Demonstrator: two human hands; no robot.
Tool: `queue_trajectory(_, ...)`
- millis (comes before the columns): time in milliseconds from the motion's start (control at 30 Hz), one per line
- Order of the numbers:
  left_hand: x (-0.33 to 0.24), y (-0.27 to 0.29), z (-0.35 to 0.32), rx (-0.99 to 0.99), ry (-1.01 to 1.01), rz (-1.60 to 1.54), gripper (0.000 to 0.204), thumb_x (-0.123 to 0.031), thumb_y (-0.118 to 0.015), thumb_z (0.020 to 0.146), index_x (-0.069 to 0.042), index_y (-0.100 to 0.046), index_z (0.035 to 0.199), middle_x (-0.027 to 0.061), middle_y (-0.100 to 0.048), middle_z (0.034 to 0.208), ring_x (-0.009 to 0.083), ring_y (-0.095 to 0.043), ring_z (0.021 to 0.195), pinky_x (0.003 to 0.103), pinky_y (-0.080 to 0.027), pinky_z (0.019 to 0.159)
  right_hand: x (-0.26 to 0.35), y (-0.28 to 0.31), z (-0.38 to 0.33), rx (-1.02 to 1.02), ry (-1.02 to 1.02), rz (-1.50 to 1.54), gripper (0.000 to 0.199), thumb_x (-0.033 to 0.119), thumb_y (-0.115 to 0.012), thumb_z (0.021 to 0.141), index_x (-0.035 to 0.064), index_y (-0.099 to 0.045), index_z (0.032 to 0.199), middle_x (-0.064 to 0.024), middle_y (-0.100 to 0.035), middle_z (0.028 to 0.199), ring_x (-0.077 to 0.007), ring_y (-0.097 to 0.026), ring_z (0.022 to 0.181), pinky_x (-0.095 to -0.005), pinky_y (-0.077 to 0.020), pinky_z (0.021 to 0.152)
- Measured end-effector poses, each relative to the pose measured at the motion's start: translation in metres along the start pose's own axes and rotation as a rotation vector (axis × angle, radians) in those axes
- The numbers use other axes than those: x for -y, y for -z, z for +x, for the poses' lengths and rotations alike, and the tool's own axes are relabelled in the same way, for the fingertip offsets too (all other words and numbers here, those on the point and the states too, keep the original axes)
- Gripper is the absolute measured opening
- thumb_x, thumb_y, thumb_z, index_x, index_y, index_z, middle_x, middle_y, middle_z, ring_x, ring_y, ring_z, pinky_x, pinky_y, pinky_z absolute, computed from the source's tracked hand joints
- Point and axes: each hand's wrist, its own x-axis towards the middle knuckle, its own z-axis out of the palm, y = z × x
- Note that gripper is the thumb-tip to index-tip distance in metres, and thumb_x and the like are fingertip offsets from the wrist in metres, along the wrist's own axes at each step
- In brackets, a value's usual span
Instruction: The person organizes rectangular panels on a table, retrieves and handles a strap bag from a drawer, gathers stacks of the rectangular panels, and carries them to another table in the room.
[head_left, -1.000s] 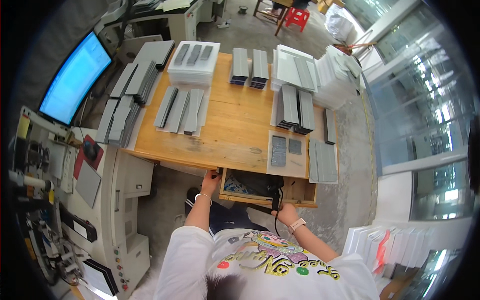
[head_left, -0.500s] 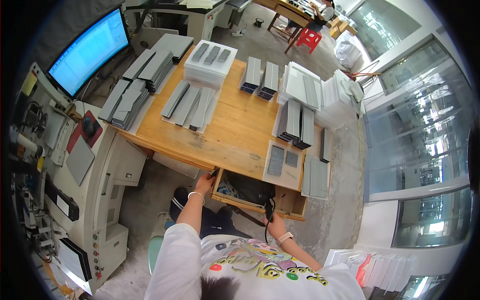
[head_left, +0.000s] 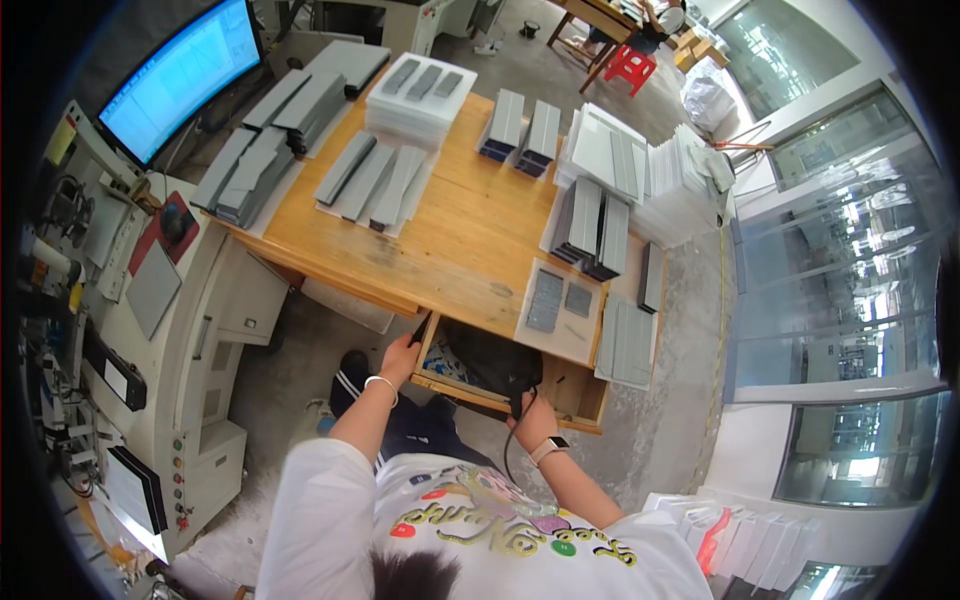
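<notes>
Big wooden table (head_left: 470,235) fills the centre of the frame, loaded with stacks of grey flat panels (head_left: 370,180) at upper centre, and a lit monitor (head_left: 180,80) sits upper left. Below the table's near edge, just under centre, the drawer (head_left: 505,385) stands pulled out, and there's a black bag (head_left: 495,360) bundled inside it. Left hand (head_left: 402,355) is at the drawer's left front corner, fingers curled over the edge next to a slim dark object that's too small to identify. Right hand (head_left: 530,420) is at the drawer's front rim, fingers closed round a black cord (head_left: 510,440) that hangs down toward the lap. A bracelet on the left wrist, a watch on the right. My read: bracing the drawer with the left hand is sensible, and the cord wants a slow, straight feed so it doesn't snag on the bag or the drawer's lip.
</notes>
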Motion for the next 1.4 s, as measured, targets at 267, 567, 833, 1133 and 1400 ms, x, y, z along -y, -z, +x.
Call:
queue_trajectory(267,0.005,0.014,-0.077,-0.039,-0.104,0.004,0.024,-0.017,-0.047,0.075,0.003,-0.052,0.089,0.0259,-0.053,0.084,0.0411,-0.049,0.084,0.040,-0.040,0.070,-0.012,-0.016,-0.026,-0.051,0.052,0.052,0.035,0.013,-0.065,0.060,0.0003,-0.049,0.089,-0.0195,-0.051,0.083,-0.0351,-0.049,0.082,-0.0417,-0.0415,0.071)
queue_trajectory(567,0.003,0.041,-0.103,-0.034,-0.092,-0.036,0.017,-0.012,-0.046,0.082,0.003,-0.045,0.073,0.0130,-0.057,0.062,0.0203,-0.059,0.059,0.029,-0.044,0.053,-0.019,-0.013,-0.038,-0.055,-0.011,0.208,0.037,0.011,-0.065,0.061,0.0010,-0.051,0.094,-0.0190,-0.051,0.084,-0.0358,-0.049,0.084,-0.0423,-0.0403,0.073)
queue_trajectory(833,-0.071,0.057,-0.125,0.325,0.135,-0.795,0.017,-0.012,-0.042,0.084,-0.004,-0.040,0.069,0.0067,-0.045,0.054,0.0233,-0.056,0.061,0.030,-0.043,0.065,-0.048,-0.024,-0.042,-0.152,-0.235,0.610,0.027,0.014,-0.053,0.070,-0.0008,-0.051,0.092,-0.0200,-0.055,0.082,-0.0353,-0.052,0.080,-0.0392,-0.0420,0.070)
queue_trajectory(1133,-0.130,0.050,-0.108,0.336,-0.064,-1.012,0.021,-0.015,-0.039,0.087,-0.004,-0.042,0.070,0.0054,-0.047,0.062,0.0227,-0.055,0.071,0.037,-0.042,0.079,-0.054,-0.007,-0.017,-0.170,-0.430,1.083,0.014,0.010,-0.038,0.083,0.0006,-0.048,0.087,-0.0091,-0.059,0.073,-0.0157,-0.056,0.066,-0.0260,-0.0434,0.064)
queue_trajectory(1400,-0.136,0.064,-0.114,0.347,0.037,-1.089,0.021,-0.020,-0.044,0.086,-0.004,-0.044,0.073,0.0074,-0.048,0.066,0.0198,-0.049,0.064,0.038,-0.043,0.070,-0.062,0.012,-0.006,-0.084,-0.454,1.535,0.011,0.009,-0.045,0.081,0.0027,-0.051,0.087,-0.0039,-0.052,0.065,-0.0122,-0.052,0.060,-0.0245,-0.0460,0.058)
